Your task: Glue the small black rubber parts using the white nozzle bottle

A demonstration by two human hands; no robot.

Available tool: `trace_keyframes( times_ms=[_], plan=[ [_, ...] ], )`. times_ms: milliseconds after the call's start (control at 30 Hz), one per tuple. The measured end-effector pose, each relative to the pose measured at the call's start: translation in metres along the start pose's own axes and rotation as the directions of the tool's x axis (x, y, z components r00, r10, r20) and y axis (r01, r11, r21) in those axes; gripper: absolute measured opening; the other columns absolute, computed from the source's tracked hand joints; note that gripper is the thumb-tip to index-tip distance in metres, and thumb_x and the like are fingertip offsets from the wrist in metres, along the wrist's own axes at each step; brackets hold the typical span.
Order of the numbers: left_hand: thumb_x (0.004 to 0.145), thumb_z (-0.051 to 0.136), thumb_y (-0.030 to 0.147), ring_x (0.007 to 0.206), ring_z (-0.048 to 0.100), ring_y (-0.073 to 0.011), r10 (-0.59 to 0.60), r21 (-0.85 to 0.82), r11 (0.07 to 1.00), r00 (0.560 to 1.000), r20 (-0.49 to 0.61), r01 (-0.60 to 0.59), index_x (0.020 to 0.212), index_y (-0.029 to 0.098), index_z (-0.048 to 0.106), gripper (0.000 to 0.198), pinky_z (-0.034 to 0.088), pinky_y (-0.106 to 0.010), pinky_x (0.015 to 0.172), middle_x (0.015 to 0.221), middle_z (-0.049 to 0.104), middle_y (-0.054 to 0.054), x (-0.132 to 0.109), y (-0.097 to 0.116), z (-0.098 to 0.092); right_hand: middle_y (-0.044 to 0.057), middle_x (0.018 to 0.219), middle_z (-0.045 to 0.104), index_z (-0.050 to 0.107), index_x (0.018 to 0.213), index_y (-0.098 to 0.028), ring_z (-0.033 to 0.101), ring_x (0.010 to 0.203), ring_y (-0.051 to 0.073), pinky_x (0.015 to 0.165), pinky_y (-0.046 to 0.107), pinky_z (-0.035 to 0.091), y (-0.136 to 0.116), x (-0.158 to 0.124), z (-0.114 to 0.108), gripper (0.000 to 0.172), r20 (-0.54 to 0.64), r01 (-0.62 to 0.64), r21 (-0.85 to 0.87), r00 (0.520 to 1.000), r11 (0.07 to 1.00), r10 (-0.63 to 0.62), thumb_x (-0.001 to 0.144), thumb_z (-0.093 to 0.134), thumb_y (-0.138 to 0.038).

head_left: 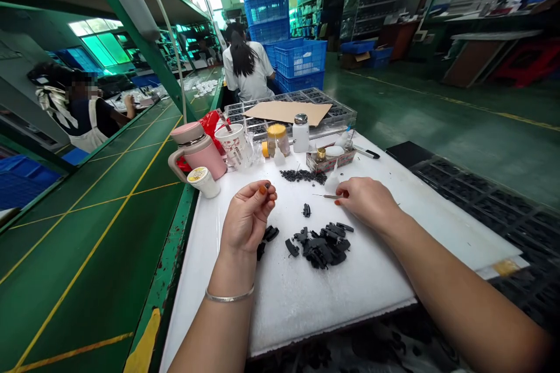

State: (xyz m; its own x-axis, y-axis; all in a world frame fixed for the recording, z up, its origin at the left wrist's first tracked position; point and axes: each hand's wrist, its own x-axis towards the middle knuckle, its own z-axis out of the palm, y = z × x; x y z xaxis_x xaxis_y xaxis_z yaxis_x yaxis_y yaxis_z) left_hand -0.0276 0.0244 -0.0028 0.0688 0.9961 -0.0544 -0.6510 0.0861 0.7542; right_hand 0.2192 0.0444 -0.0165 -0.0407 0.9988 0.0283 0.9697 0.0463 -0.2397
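Note:
My left hand (pixel 251 210) is raised over the white work surface (pixel 315 303), thumb and fingers pinched on a small dark part (pixel 267 185). Most of that part is hidden by the fingertips. On the right, my right hand (pixel 365 201) is closed around a thin pointed metal tool (pixel 329 196), its tip directed left. Between and below the hands lies a loose pile of black plastic pieces (pixel 322 247). A single black piece (pixel 307 210) sits apart above the pile. More black pieces (pixel 271 233) show partly behind my left wrist. Small black rings (pixel 301 176) are scattered beyond the hands.
A pink thermos (pixel 203 154), a white tub (pixel 203 182) and a patterned cup (pixel 234 145) stand at back left. Behind are a yellow-lidded jar (pixel 278 139), white bottle (pixel 301 134) and small box (pixel 331 158). Left runs a green conveyor (pixel 100 215); two people sit farther off.

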Motion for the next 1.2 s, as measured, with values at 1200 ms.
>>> trace_keyframes(
  times_ms=[1200],
  plan=[
    [0.059, 0.084, 0.017, 0.061, 0.065, -0.0077, -0.078, 0.08, 0.994, 0.992, 0.103, 0.069, 0.073, 0.014, 0.074, 0.017, 0.052, -0.012, 0.055, 0.067, 0.071, -0.003, -0.005, -0.009, 0.009, 0.005, 0.079, 0.064, 0.068, 0.098, -0.013, 0.059, 0.074, 0.018, 0.066, 0.03, 0.043, -0.061, -0.061, -0.052, 0.022, -0.484, 0.587, 0.204, 0.756, 0.783, -0.441, 0.091, 0.048, -0.013]
  ],
)
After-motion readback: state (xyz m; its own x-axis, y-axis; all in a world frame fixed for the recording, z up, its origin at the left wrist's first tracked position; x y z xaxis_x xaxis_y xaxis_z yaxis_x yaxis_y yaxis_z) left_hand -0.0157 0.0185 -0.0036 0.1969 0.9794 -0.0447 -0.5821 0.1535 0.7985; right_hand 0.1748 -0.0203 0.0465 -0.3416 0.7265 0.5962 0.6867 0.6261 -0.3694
